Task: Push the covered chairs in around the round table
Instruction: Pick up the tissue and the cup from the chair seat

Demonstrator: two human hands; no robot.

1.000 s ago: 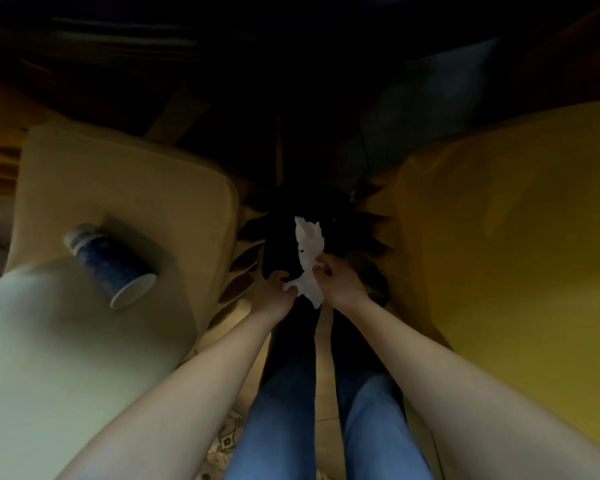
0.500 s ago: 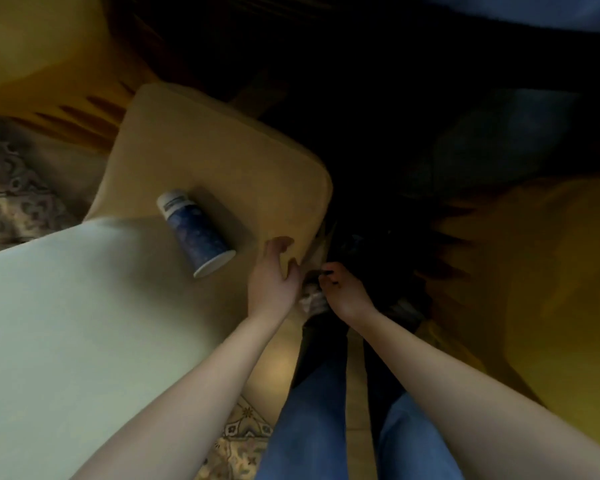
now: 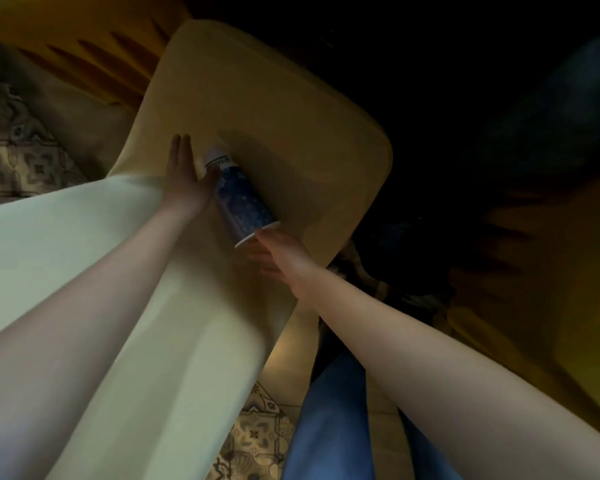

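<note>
A covered chair (image 3: 291, 133) fills the middle of the head view. Its cream-yellow seat slopes up toward a dark space at the top, and its paler slip-covered back (image 3: 84, 271) runs down to the lower left, beneath the person's left forearm. Both hands are over the seat of this chair, near where the seat meets the back.

A blue paper cup (image 3: 241, 199) lies on its side on the seat. Its white printed base points to the upper left and its open rim to the lower right.

The left hand (image 3: 184, 181) lies just left of the cup with its fingers (image 3: 179, 150) straight and close together, pointing up the seat. Its thumb rests against the cup's side near the base. The hand is spread flat and is not wrapped round anything.

The right hand (image 3: 274, 251) sits at the cup's open rim and touches it from the lower right. It is blurred, so I cannot tell whether its fingers pinch the rim or only lie against it.

A second chair in a deeper yellow cover (image 3: 534, 323) stands to the right, well apart from the hands. The pleated skirt of another yellow cover (image 3: 84, 53) shows at the upper left.

Blue jeans (image 3: 329, 410) and patterned floor tiles (image 3: 257, 441) appear below.
</note>
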